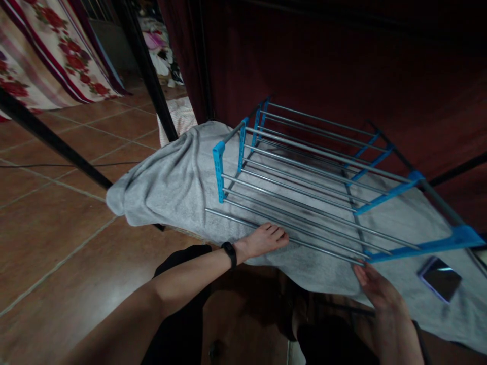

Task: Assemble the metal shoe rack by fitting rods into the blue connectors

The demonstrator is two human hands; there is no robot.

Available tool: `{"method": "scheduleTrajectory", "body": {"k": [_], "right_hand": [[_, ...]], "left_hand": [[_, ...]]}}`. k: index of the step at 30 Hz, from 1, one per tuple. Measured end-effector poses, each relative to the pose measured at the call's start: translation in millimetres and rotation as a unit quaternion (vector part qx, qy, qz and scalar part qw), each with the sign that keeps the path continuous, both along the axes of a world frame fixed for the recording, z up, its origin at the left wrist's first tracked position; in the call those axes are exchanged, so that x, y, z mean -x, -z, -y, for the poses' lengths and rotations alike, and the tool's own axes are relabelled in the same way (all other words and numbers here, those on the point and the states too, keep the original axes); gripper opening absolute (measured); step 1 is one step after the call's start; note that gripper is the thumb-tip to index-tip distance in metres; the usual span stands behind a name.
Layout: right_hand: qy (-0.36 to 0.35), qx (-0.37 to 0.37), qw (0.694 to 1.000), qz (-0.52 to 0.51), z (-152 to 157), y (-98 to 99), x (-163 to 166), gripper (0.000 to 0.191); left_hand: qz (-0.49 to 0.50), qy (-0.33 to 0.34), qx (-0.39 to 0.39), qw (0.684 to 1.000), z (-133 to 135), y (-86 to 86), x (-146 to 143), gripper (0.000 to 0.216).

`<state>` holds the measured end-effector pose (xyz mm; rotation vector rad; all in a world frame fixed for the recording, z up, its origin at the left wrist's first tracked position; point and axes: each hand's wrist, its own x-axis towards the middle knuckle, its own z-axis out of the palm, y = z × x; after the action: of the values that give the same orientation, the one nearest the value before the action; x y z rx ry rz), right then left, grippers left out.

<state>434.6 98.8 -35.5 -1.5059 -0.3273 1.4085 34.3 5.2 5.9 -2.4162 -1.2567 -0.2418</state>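
Note:
A drying rack (304,187) with grey metal rods and blue plastic side pieces lies on a grey towel (175,177) spread over a low surface. My left hand (264,239), with a black band on the wrist, rests with fingers flat on the nearest rod and the towel's front edge. My right hand (375,286) is at the near right corner of the rack, its fingers curled round the towel's front edge just below the rod ends.
A phone (440,278) lies face up on the towel at the right. Brown floor tiles (57,228) spread to the left. Black slanted poles (49,137) cross the left side, a flowered cloth (45,50) hangs behind them, and a dark red curtain (342,61) fills the back.

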Motion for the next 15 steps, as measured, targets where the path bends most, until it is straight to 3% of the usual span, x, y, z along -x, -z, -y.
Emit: {"method": "scheduleTrajectory", "body": {"k": [8,15], "right_hand": [[-0.037,-0.014,0.999,0.008,-2.2,4.4,-7.8,0.023],[-0.020,-0.006,1.000,0.020,-0.3,-1.6,-2.3,0.024]], "left_hand": [[0.005,0.014,0.012,1.000,-1.6,1.5,4.1,0.030],[0.006,0.023,0.018,1.000,-5.0,5.0,2.8,0.036]]}}
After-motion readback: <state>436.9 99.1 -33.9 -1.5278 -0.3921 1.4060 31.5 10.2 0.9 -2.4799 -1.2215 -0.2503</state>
